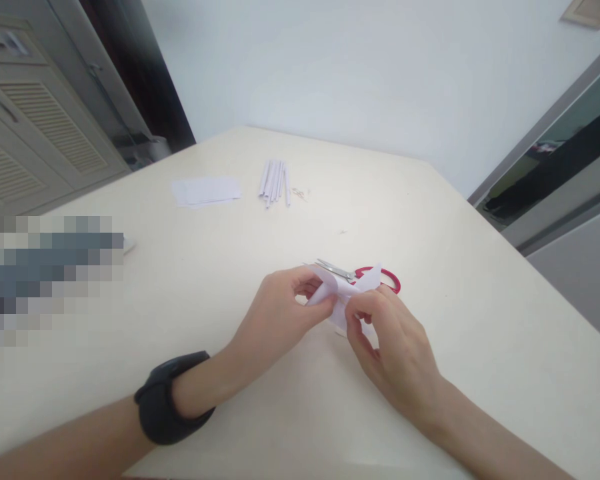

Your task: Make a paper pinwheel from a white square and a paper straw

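Note:
A white paper pinwheel (369, 279) with curled blades is held just above the table between both hands. Thumb and fingers of my left hand (285, 308) close on its left side. At its middle, the fingertips of my right hand (393, 337) pinch the paper; whether they also hold something small there is hidden. Right behind the pinwheel lie scissors (391, 279) with red handles, partly covered by it, their metal blades pointing left.
Farther back on the cream table (220, 257) lie a stack of white paper sheets (205, 191), several rolled paper tubes (275, 181) and a few tiny thin bits (300, 194). A blurred-out patch (50, 267) covers the left side. A pale wall (330, 73) stands behind.

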{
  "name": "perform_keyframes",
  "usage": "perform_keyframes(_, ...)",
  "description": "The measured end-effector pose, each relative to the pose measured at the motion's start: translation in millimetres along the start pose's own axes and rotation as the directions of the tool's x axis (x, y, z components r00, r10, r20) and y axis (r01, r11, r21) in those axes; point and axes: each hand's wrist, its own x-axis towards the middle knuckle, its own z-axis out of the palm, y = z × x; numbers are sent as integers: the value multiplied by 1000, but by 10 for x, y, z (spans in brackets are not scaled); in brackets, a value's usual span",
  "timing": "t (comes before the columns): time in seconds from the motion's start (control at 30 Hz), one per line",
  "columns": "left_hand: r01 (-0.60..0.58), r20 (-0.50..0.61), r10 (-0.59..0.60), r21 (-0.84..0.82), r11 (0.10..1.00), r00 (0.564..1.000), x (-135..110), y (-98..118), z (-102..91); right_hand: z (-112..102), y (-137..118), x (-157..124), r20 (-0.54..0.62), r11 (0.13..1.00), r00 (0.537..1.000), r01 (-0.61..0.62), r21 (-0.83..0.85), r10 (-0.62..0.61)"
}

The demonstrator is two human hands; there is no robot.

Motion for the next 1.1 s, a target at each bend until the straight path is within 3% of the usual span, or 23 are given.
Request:
perform_keyframes(0.5, -6, 22, 9, -106, 994, 1000, 22, -6, 4, 35, -1, 16, 29, 999, 999, 15, -30, -14)
perform_keyframes(1.1, -1, 7, 2, -47, 999, 1000, 13, 14, -4, 34, -8, -3, 51, 998, 998, 45, -49, -42)
